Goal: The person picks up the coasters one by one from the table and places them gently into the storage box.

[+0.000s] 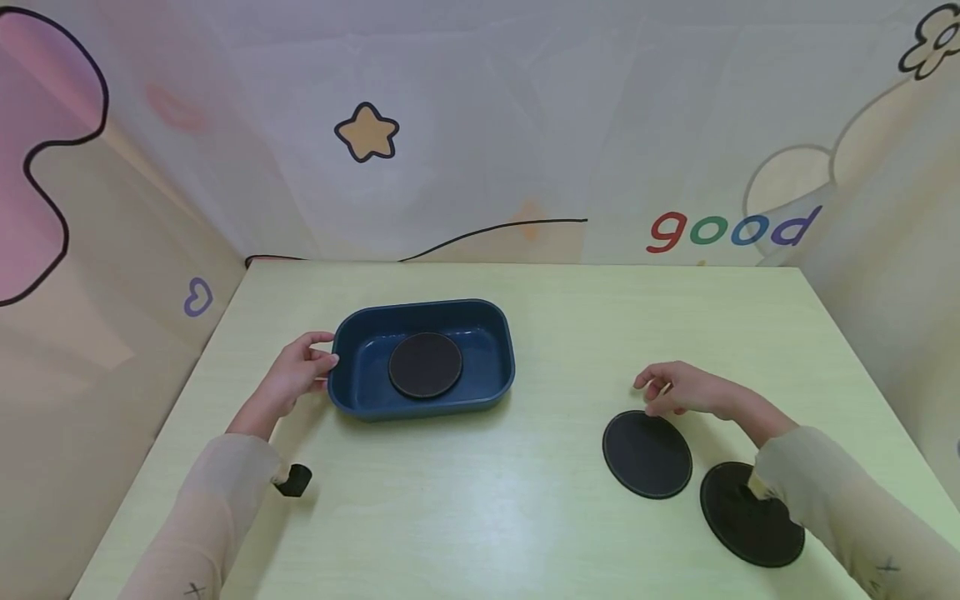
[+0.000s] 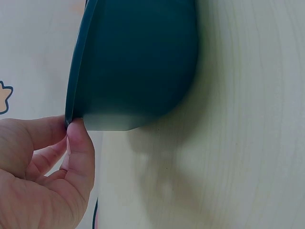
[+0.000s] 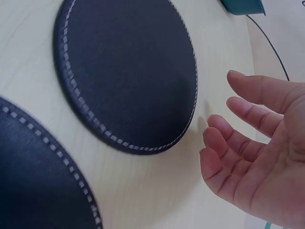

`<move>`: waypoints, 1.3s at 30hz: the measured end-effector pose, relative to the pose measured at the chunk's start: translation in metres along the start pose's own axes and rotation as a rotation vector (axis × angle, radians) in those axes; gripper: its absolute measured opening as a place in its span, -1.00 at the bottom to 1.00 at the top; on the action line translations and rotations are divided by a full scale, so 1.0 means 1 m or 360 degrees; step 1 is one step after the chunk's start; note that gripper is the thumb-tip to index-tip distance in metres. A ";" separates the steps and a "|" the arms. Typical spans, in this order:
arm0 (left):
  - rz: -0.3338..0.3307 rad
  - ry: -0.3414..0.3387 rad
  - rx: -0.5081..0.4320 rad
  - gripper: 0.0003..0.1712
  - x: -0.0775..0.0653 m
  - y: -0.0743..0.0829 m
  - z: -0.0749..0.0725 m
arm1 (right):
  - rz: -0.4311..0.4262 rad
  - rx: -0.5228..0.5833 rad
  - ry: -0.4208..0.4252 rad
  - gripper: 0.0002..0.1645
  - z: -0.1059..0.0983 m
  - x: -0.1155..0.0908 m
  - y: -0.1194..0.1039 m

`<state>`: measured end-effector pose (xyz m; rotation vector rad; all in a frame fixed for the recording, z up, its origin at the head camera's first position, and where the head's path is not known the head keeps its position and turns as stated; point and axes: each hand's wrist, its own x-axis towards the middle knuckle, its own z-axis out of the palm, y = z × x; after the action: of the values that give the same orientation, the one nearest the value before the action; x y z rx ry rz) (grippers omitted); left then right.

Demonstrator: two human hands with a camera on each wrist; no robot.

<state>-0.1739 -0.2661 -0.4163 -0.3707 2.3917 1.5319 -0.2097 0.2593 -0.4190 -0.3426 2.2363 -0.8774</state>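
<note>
A dark blue rectangular dish (image 1: 360, 408) with rounded corners stands on the table, a round black coaster (image 1: 425, 365) lying inside it. At its left end my left hand (image 1: 298, 372) pinches the rim between thumb and fingers; the left wrist view shows the fingertips (image 2: 78, 136) right at that rim. My right hand (image 1: 686, 390) hovers on the right side, fingers loosely bent and holding nothing. Just below it lies a second black coaster (image 1: 647, 455), whose pale edge stitching shows in the right wrist view. A third black coaster (image 1: 750, 517) is partly hidden by the right sleeve.
The pale wood-grain table (image 1: 480, 500) meets a printed cloth backdrop (image 1: 480, 125) at the back, and cloth also hangs on both sides. A small black piece (image 1: 294, 481) sticks out at the left cuff.
</note>
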 end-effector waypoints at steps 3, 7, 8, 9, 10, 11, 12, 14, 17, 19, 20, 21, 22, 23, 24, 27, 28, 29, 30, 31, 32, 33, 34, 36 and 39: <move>-0.0003 -0.0004 -0.0007 -0.48 0.001 -0.001 0.000 | 0.0026 -0.0008 0.0008 -0.51 0.000 -0.002 0.004; -0.0003 -0.0004 -0.0012 -0.48 0.002 -0.002 0.000 | 0.0035 -0.0022 0.0020 -0.51 0.003 -0.006 0.008; 0.0000 -0.0006 -0.0009 -0.47 0.002 -0.002 0.000 | 0.0035 -0.0021 0.0025 -0.51 0.005 -0.006 0.008; -0.0004 -0.0002 -0.0007 -0.48 0.002 -0.002 -0.001 | 0.0031 -0.0021 0.0028 -0.52 0.006 -0.007 0.009; -0.0003 -0.0001 -0.0002 -0.48 0.002 -0.002 -0.001 | 0.0028 -0.0025 0.0033 -0.52 0.007 -0.008 0.009; -0.0004 0.0000 0.0002 -0.48 0.001 -0.002 -0.001 | 0.0020 -0.0026 0.0035 -0.53 0.008 -0.009 0.010; -0.0003 0.0002 0.0008 -0.48 0.002 -0.002 -0.001 | 0.0022 -0.0031 0.0042 -0.54 0.009 -0.009 0.011; 0.0000 0.0002 0.0018 -0.48 0.001 -0.002 -0.001 | 0.0014 -0.0060 0.0058 -0.54 0.012 -0.009 0.013; 0.0000 0.0005 0.0024 -0.48 0.002 -0.002 -0.001 | 0.0019 -0.0127 0.0094 -0.56 0.016 -0.009 0.015; -0.0001 0.0007 0.0025 -0.48 0.002 -0.003 -0.001 | 0.0013 -0.0198 0.0126 -0.60 0.019 -0.008 0.015; -0.0001 0.0008 0.0025 -0.48 0.002 -0.003 -0.001 | 0.0013 -0.0233 0.0144 -0.62 0.020 -0.008 0.015; -0.0002 0.0007 0.0023 -0.48 0.002 -0.003 -0.001 | 0.0010 -0.0268 0.0162 -0.64 0.021 -0.007 0.014; -0.0003 0.0008 0.0020 -0.48 0.002 -0.002 -0.001 | 0.0005 -0.0294 0.0176 -0.67 0.022 -0.007 0.014; -0.0004 0.0008 0.0019 -0.48 0.002 -0.002 -0.001 | -0.0004 -0.0319 0.0186 -0.69 0.023 -0.006 0.013; -0.0005 0.0010 0.0018 -0.48 0.002 -0.002 -0.001 | -0.0014 -0.0345 0.0195 -0.70 0.023 -0.006 0.013; -0.0010 0.0012 0.0014 -0.48 0.002 -0.003 -0.001 | -0.0012 -0.0361 0.0210 -0.73 0.024 -0.005 0.011; -0.0011 0.0015 0.0015 -0.48 0.002 -0.002 -0.001 | -0.0014 -0.0364 0.0208 -0.73 0.024 -0.005 0.011; -0.0013 0.0018 0.0015 -0.48 0.002 -0.002 -0.001 | -0.0013 -0.0371 0.0209 -0.73 0.024 -0.005 0.011; -0.0014 0.0019 0.0014 -0.48 0.002 -0.002 -0.001 | -0.0013 -0.0374 0.0209 -0.73 0.024 -0.005 0.010; -0.0013 0.0020 0.0015 -0.48 0.002 -0.002 -0.001 | -0.0008 -0.0376 0.0210 -0.73 0.024 -0.005 0.010; -0.0013 0.0020 0.0014 -0.48 0.002 -0.002 -0.001 | -0.0003 -0.0379 0.0209 -0.73 0.025 -0.005 0.010; -0.0009 0.0020 0.0013 -0.48 0.002 -0.002 -0.001 | 0.0000 -0.0381 0.0207 -0.73 0.025 -0.004 0.010; -0.0006 0.0021 0.0013 -0.48 0.002 -0.002 0.000 | 0.0002 -0.0381 0.0205 -0.73 0.025 -0.004 0.009; -0.0001 0.0020 0.0012 -0.48 0.002 -0.002 0.000 | 0.0017 -0.0373 0.0201 -0.72 0.025 -0.004 0.009; -0.0001 0.0022 0.0011 -0.49 0.002 -0.003 0.000 | 0.0031 -0.0353 0.0184 -0.73 0.025 -0.004 0.008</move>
<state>-0.1748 -0.2676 -0.4189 -0.3822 2.4066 1.5252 -0.1894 0.2549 -0.4350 -0.3797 2.4469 -0.6544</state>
